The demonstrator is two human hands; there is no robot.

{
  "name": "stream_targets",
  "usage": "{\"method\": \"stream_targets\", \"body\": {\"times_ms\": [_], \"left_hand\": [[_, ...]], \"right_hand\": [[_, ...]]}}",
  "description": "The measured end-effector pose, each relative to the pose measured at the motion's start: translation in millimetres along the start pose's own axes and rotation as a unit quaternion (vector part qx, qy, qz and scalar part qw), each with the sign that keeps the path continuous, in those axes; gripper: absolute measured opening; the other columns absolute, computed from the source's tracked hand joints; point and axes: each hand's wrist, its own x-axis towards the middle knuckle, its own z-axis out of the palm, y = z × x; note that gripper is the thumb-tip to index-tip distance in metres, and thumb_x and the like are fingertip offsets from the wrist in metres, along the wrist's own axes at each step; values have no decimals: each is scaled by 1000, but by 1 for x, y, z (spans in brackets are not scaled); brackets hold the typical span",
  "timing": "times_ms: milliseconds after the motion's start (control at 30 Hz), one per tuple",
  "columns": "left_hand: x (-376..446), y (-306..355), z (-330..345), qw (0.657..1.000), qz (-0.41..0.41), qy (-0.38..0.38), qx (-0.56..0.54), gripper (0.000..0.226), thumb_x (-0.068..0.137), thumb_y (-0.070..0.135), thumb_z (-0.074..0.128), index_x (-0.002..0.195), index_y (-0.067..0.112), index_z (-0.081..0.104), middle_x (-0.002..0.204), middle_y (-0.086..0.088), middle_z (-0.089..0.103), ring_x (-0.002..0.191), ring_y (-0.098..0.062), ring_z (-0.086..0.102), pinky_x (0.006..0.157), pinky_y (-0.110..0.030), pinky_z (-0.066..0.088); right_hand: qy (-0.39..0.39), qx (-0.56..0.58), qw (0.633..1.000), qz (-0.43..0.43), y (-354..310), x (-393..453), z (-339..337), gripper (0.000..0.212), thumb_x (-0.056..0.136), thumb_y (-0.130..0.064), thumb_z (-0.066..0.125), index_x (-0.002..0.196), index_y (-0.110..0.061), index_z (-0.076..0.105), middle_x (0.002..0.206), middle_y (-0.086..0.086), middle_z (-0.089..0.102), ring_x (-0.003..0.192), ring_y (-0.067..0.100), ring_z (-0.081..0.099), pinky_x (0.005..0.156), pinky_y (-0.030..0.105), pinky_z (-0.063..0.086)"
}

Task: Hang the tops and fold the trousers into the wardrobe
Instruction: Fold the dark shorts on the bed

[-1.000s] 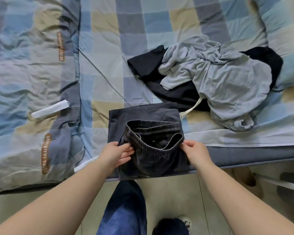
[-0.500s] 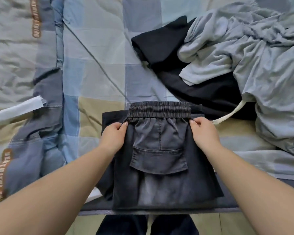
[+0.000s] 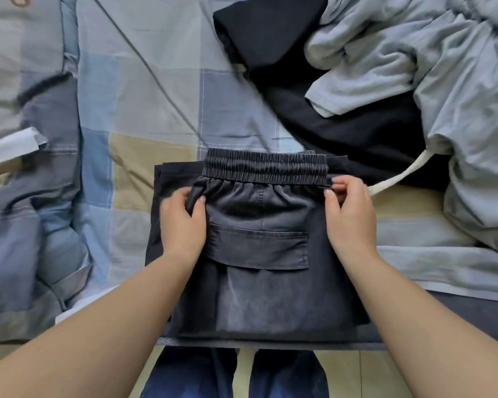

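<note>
A person standing at the edge of a bed (image 3: 144, 90) folds a pair of dark grey washed trousers (image 3: 259, 282), which lie flat in a squarish packet on the checked blue, grey and tan bedcover directly in front of them. The ribbed elastic waistband (image 3: 265, 168) runs crosswise at the far edge of the packet, and a flap pocket (image 3: 259, 248) faces up at its middle. The left hand (image 3: 181, 222) pinches a fold of cloth just below the waistband's left end, thumb on top and fingers tucked beneath; the right hand (image 3: 348, 216) pinches the right end of the same edge, fingertips curled on the fabric. Both hands grip the trousers at matching corners, so the packet lies between them with its long axis running away from the person; neither hand is nearer. Any further fold or lift would likely turn on that waistband edge being carried evenly from both sides.

The cloth looks soft and faded, denim-like, with a gathered, corrugated band. Beyond the trousers to the right lies a black garment (image 3: 342, 130), smooth and matte, touching or just beside the packet, and over it a rumpled pale grey top (image 3: 443, 90) with a cream drawcord (image 3: 400, 176) trailing toward the right hand. These appear still to be dealt with; no wardrobe is in view.
</note>
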Motion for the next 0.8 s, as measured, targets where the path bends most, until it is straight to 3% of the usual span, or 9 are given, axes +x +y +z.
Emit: {"method": "stream_targets", "body": {"times_ms": [100,200,267,400,500,633,700,800], "left_hand": [[-24,13,-7,984,169,55,32,49,90,30,50,134,11,46,138,-14,43,133,-26,36,115,-39,23],[-60,27,-2,911,398,-23,106,56,89,29,49,141,14,34,150,-10,30,144,-26,20,118,-49,9],[-68,24,13,861,480,-70,153,59,89,28,49,144,16,29,153,-9,23,146,-27,15,116,-57,6],[-39,5,46,857,430,-82,273,66,87,42,48,146,21,26,157,-11,19,146,-27,12,113,-59,4],[-18,-12,55,845,406,-91,335,68,89,54,40,147,19,29,157,-10,19,145,-23,13,114,-51,5],[-10,-19,49,824,431,-120,348,67,91,53,38,147,17,33,157,-11,19,146,-23,13,115,-47,6],[-13,-17,38,817,440,-149,342,66,92,52,39,147,17,32,158,-11,17,146,-23,11,116,-46,7],[-18,-27,9,845,409,-153,309,67,89,54,43,147,23,30,159,-10,13,147,-25,6,117,-46,6]], "right_hand": [[35,-24,982,-182,-11,-21,3,36,88,-15,52,122,-5,54,131,13,52,124,27,45,107,37,33],[-22,-88,943,-321,-8,-52,14,44,87,-18,50,131,-10,46,144,12,40,137,25,33,114,47,23],[-72,-160,922,-346,3,-66,27,50,86,-21,48,135,-13,44,151,9,31,143,22,23,117,50,13],[-123,-325,876,-334,26,-49,49,64,83,-42,44,142,-17,38,155,12,23,144,25,20,112,58,13],[-150,-352,854,-352,38,-24,51,71,83,-57,44,144,-20,38,155,10,26,141,23,27,111,53,18],[-178,-352,856,-334,40,-17,53,72,85,-59,44,146,-22,34,156,7,24,141,21,25,112,49,20],[-182,-330,863,-336,36,-19,46,76,83,-56,54,146,-21,32,157,8,22,142,22,22,113,49,19],[-170,-280,881,-340,37,-30,19,88,73,-44,73,146,-17,31,155,16,20,142,30,20,113,51,20]]}}
